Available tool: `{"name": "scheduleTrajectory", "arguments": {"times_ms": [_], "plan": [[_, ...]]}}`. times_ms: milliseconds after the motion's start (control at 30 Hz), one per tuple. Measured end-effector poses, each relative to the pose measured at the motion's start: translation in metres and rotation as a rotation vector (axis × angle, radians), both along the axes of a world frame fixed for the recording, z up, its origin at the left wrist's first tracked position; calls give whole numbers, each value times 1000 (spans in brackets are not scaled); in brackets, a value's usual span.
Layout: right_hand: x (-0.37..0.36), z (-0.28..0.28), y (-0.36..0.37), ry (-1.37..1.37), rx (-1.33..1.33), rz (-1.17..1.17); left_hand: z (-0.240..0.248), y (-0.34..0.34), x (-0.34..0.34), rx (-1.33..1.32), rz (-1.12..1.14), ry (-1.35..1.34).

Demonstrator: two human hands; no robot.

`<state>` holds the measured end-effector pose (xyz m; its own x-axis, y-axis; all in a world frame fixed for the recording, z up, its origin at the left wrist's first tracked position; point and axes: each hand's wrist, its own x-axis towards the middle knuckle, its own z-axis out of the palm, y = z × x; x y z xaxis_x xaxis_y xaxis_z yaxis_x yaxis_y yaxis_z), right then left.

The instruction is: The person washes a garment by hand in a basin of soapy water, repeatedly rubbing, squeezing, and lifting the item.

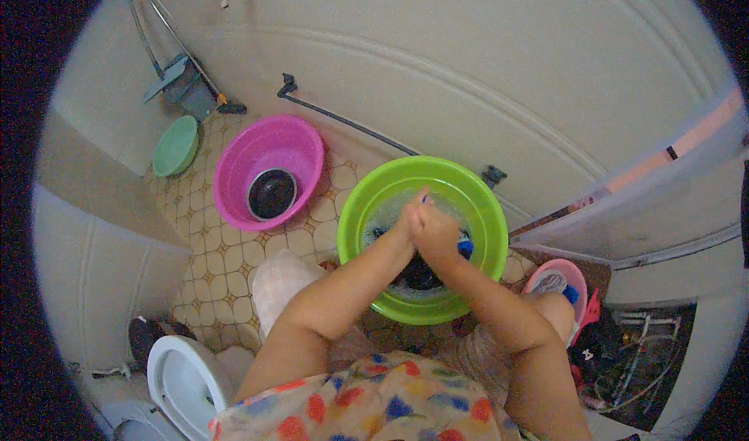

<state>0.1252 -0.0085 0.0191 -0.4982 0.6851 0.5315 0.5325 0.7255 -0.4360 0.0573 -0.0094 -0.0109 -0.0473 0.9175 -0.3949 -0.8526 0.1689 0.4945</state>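
My left hand [408, 216] and my right hand [438, 230] are clasped together above a large lime-green basin [355, 234]. Fingers of both hands are closed against each other. A small dark blue bit shows at the fingertips, but what the hands hold, if anything, is hidden. Below them the basin holds sudsy water with dark wet cloth [421, 274] in it. Beside my right hand a bright blue patch [466, 248] shows in the basin.
A magenta basin [231, 160] holding a dark round metal-rimmed vessel [272, 194] stands left. Beyond are a mint-green bowl [176, 146] and a dustpan [187, 86]. A toilet [183, 367] is at lower left, a pink basin [576, 273] at right. A pipe [351, 123] runs along the wall.
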Motion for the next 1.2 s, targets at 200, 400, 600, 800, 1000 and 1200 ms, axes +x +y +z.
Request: {"name": "scheduleTrajectory", "arguments": {"times_ms": [200, 400, 600, 800, 1000, 1200], "plan": [[7, -12, 43, 34, -104, -47, -9, 1, 14, -154, 19, 99], [-5, -15, 4, -112, 5, 6, -16, 8, -13, 85, -96, -30], [11, -9, 44, -76, -118, -116, 8, 3, 18, -95, 59, 103], [-5, 2, 0, -223, 48, 36, -21, -12, -6, 164, 77, 303], [10, -6, 46, -18, -145, -109, -3, 0, 14, -81, 59, 131], [-8, 17, -5, -468, -106, 57, -6, -1, -19, 55, -181, -59]]}}
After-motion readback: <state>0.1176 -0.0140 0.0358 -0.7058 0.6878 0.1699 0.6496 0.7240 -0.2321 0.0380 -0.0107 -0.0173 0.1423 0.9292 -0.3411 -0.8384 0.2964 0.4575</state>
